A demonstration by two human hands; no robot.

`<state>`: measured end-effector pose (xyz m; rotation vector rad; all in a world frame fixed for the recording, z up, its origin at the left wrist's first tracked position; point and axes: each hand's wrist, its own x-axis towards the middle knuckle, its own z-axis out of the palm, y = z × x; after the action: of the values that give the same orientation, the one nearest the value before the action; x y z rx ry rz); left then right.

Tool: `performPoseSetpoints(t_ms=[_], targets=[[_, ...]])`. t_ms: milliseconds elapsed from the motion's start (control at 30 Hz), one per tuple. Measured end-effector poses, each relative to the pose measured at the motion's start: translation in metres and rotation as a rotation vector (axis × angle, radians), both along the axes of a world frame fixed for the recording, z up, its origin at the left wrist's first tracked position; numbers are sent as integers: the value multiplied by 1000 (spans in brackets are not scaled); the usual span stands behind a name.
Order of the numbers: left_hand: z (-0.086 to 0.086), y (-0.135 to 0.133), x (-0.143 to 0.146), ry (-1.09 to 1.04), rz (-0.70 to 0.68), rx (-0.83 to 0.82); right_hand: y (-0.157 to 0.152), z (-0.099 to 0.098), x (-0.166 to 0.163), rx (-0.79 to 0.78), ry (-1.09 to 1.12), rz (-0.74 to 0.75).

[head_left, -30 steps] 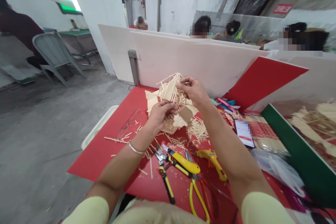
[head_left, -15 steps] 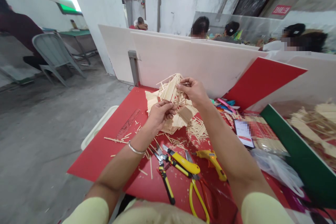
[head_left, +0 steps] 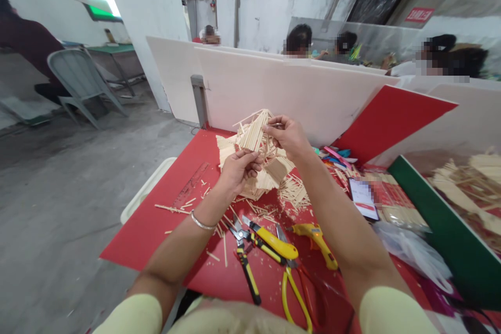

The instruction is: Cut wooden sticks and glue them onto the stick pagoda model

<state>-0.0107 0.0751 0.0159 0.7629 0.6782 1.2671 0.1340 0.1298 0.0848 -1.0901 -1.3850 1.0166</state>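
Above the red table (head_left: 156, 219) I hold up a structure of glued wooden sticks (head_left: 256, 133). My left hand (head_left: 237, 169) is closed on its lower edge. My right hand (head_left: 287, 135) pinches its upper right part with fingers pressed together. More stick panels and loose sticks (head_left: 274, 177) lie piled on the table beneath the held piece.
Near my body lie pliers (head_left: 245, 255), a yellow utility knife (head_left: 272, 240), yellow-handled scissors (head_left: 293, 287) and a yellow glue gun (head_left: 317, 237). A ruler (head_left: 191, 185) is at left, a phone (head_left: 364, 198) at right. White partitions (head_left: 297, 94) stand behind; other people sit beyond.
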Motion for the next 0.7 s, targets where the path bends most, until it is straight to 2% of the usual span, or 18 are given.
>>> performPoseSetpoints(t_ms=[700], targets=[[0,-1,1,21,4,9,2,-2,0,9,-1,-2]])
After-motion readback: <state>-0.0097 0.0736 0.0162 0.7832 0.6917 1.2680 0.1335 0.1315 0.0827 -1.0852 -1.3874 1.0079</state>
